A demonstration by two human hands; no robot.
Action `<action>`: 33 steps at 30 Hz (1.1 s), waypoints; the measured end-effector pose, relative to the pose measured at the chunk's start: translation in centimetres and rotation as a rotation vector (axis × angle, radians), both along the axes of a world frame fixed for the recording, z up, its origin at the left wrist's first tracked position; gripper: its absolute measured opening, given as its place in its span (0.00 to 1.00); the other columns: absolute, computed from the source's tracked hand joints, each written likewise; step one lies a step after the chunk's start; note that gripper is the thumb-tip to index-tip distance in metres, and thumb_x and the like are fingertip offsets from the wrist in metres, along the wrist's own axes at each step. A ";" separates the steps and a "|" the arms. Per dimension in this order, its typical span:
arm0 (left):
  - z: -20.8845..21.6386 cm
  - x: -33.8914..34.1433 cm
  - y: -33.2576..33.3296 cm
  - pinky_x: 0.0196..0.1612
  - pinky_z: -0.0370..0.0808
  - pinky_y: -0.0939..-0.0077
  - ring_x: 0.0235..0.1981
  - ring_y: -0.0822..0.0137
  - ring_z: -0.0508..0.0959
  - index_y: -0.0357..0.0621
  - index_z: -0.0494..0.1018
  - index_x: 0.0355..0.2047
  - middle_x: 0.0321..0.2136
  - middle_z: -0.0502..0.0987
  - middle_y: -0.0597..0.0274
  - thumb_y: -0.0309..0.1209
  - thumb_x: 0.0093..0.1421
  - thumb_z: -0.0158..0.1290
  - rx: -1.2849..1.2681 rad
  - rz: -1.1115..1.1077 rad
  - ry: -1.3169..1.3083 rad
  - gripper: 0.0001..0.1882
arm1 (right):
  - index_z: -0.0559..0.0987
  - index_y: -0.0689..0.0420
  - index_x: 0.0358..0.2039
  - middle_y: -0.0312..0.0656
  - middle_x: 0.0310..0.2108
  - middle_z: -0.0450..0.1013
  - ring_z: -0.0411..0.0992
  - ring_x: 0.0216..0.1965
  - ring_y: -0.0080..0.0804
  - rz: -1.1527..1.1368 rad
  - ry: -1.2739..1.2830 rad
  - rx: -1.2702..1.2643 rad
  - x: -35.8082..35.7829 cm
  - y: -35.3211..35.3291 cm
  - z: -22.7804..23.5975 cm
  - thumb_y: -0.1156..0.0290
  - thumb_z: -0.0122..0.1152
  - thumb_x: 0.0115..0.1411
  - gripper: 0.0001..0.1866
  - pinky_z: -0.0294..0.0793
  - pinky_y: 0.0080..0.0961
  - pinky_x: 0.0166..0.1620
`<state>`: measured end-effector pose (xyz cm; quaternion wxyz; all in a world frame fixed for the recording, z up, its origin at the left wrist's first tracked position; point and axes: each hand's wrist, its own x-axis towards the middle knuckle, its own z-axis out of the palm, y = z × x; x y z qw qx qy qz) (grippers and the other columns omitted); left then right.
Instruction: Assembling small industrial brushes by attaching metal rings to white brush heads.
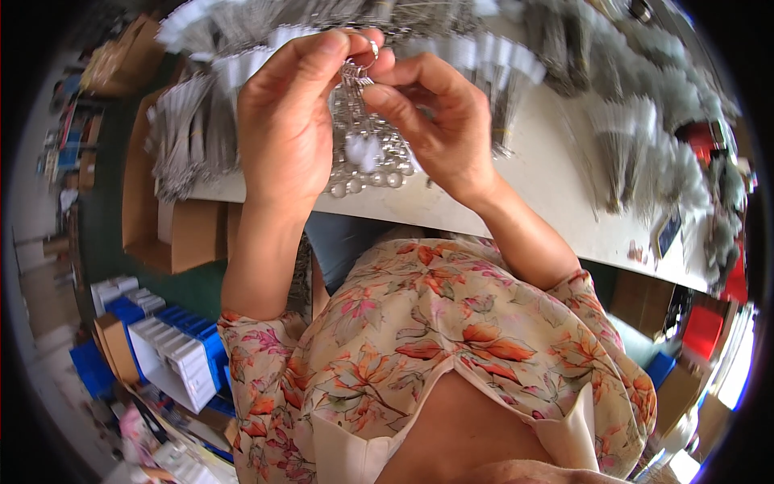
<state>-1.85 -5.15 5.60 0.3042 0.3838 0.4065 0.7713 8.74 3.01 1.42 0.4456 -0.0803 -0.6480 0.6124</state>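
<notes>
In the head view, both bare hands meet at the upper middle of the frame over a pale, smooth tabletop (pixel 536 173). The left hand (pixel 286 121) has its thumb and fingertips clamped on a thin, shiny metal ring (pixel 373 55), which stands out as a curved band between the two hands. The right hand (pixel 447 121) comes in from the right, thumb and forefinger bent close in beside the ring and the looped wire ends; whether they are pressed on the wire, I cannot tell. Slender wire stems (pixel 351 81) hang just below the ring, their loops glossy and tightly bunched. Under them are soft white tufts (pixel 363 151) and a cluster of rounded, glinting metal pieces (pixel 367 181) near the table's front edge.

Along the top of the frame, sheaves of straight grey wire with white, fuzzy ends (pixel 193 129) lie in dense rows, and more bristly bundles (pixel 625 145) spread at the upper right. At the left, an open brown cardboard box (pixel 189 238) shows flat, creased walls. At the lower left sit blue and white bins (pixel 173 355), smooth and straight-sided.
</notes>
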 end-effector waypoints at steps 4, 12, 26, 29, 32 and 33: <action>1.9 -3.5 -4.2 0.39 0.74 0.73 0.40 0.61 0.76 0.32 0.73 0.35 0.34 0.76 0.53 0.27 0.61 0.44 0.014 0.091 0.220 0.10 | 0.76 0.63 0.33 0.39 0.32 0.73 0.72 0.33 0.24 0.029 -0.211 0.051 0.5 -1.1 -0.2 0.75 0.63 0.51 0.09 0.72 0.20 0.39; -0.1 -5.7 -18.1 0.33 0.73 0.72 0.24 0.74 0.73 0.37 0.69 0.31 0.27 0.74 0.61 0.28 0.61 0.43 -0.735 0.102 0.418 0.07 | 0.76 0.63 0.34 0.37 0.30 0.74 0.70 0.35 0.19 0.169 -0.522 -0.030 3.2 -1.5 -4.4 0.78 0.58 0.53 0.07 0.68 0.16 0.41; -35.6 -16.5 -20.1 0.40 0.70 0.59 0.37 0.52 0.75 0.42 0.72 0.41 0.34 0.75 0.46 0.35 0.54 0.48 -1.068 0.260 1.250 0.16 | 0.75 0.65 0.35 0.38 0.31 0.73 0.70 0.33 0.20 0.312 -0.740 -0.069 2.5 -4.2 -5.7 0.80 0.57 0.54 0.07 0.69 0.17 0.40; -38.3 -15.1 -19.9 0.41 0.71 0.59 0.39 0.52 0.75 0.43 0.73 0.41 0.38 0.74 0.46 0.36 0.55 0.49 -1.182 0.267 1.099 0.16 | 0.75 0.64 0.35 0.38 0.31 0.73 0.70 0.33 0.20 0.266 -0.755 -0.138 2.7 -4.0 -6.0 0.80 0.57 0.54 0.07 0.69 0.17 0.40; -40.7 -10.8 -22.1 0.41 0.72 0.61 0.39 0.52 0.75 0.44 0.75 0.38 0.41 0.74 0.48 0.34 0.56 0.49 -1.367 0.173 0.618 0.12 | 0.75 0.64 0.35 0.38 0.31 0.73 0.70 0.33 0.21 0.263 -0.762 -0.164 3.0 -3.8 -6.4 0.80 0.58 0.53 0.08 0.69 0.17 0.40; -42.3 -9.8 -23.7 0.41 0.72 0.61 0.39 0.52 0.75 0.44 0.75 0.38 0.41 0.74 0.48 0.34 0.56 0.49 -1.376 0.176 0.617 0.12 | 0.75 0.64 0.35 0.38 0.31 0.73 0.71 0.34 0.22 0.283 -0.768 -0.144 2.9 -3.6 -6.4 0.80 0.58 0.53 0.08 0.70 0.18 0.40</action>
